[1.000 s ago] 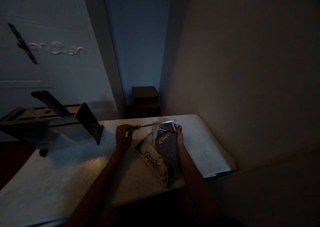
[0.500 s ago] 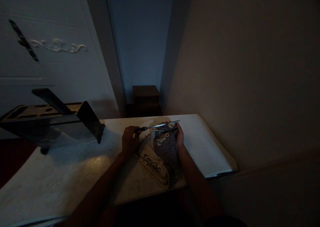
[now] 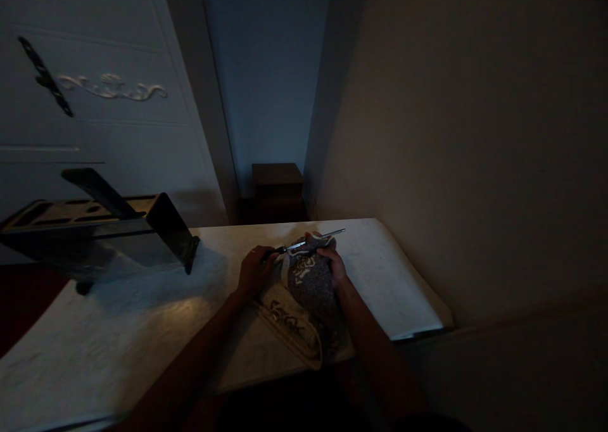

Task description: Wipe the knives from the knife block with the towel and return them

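Observation:
My left hand (image 3: 254,270) is closed round the black handle of a sharpening steel (image 3: 332,234), a thin shiny metal rod pointing right and slightly up. A patterned cloth (image 3: 311,280), dark grey-brown on one face and beige on the other, is bunched below and around the rod. My right hand (image 3: 332,264) grips the upper edge of this cloth, folding it over the rod's middle. The rod's tip sticks out past the cloth on the right. The cloth's lower part lies on the pale tabletop (image 3: 180,305).
At the left stands a knife block (image 3: 137,235) with slots on top and a black handle (image 3: 97,188) rising from it. Behind are a white door (image 3: 118,52) and a small brown cabinet (image 3: 277,173). A wall (image 3: 451,134) runs along the right.
The cloth's upper edge is now folded over the rod, with my right hand's fingers closed on it. My left hand and the handle have shifted slightly right.

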`<action>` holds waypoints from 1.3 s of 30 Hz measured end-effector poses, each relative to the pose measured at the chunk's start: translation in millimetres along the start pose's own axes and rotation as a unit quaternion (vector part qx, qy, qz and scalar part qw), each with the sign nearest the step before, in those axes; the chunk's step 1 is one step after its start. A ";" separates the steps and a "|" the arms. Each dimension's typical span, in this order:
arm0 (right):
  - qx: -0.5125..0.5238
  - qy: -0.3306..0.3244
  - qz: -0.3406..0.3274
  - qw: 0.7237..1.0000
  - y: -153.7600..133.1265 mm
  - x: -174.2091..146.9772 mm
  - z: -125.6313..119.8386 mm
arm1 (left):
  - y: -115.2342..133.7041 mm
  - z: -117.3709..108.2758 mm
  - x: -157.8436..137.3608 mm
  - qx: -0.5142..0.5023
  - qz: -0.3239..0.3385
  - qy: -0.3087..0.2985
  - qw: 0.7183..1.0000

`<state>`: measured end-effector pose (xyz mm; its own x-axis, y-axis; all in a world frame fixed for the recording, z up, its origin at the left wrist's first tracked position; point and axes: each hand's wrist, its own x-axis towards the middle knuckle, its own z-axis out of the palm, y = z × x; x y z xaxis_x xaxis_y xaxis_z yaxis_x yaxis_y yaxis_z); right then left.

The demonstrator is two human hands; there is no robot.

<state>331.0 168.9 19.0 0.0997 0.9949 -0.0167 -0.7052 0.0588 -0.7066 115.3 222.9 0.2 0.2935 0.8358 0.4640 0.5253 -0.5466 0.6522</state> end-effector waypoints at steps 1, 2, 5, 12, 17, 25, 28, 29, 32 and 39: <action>-0.012 -0.007 -0.001 1.000 1.1 -0.4 0.3 | -0.2 0.2 -0.1 -0.004 0.004 -0.005 1.000; -0.025 -0.010 -0.001 1.000 1.9 -0.7 0.9 | -0.6 0.5 -0.2 -0.007 0.009 -0.009 1.000; -0.060 0.000 -0.011 0.998 2.9 -1.2 3.3 | -2.5 2.0 -0.1 -0.014 0.020 -0.017 1.000; -0.111 0.006 -0.018 0.994 3.9 0.0 6.2 | -0.5 4.3 0.4 -0.018 0.029 -0.034 0.999; -0.104 -0.018 -0.013 0.994 8.3 4.5 0.8 | 8.5 4.6 -2.8 -0.012 0.039 -0.073 0.996; -0.102 0.017 -0.043 0.994 12.0 7.3 -3.2 | 25.6 8.1 -10.6 -0.009 0.057 -0.122 0.991; -0.101 0.028 -0.042 0.994 11.7 5.3 0.1 | 29.4 7.8 -11.8 -0.006 0.051 -0.128 0.991; -0.106 0.032 -0.039 0.993 11.8 5.1 0.8 | 30.2 7.5 -12.0 -0.006 0.049 -0.130 0.990; -0.113 0.048 -0.030 0.992 12.8 6.3 0.1 | 31.9 6.9 -12.2 -0.008 0.048 -0.139 0.989; -0.111 0.088 -0.010 0.990 16.3 11.9 -9.5 | 32.1 7.8 -13.0 0.010 0.058 -0.155 0.986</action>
<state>327.4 180.9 0.6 0.2460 0.9629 -0.1107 -0.5318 0.0386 -0.8460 134.6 194.9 10.4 0.5802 0.7458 0.3273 0.4890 -0.6403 0.5923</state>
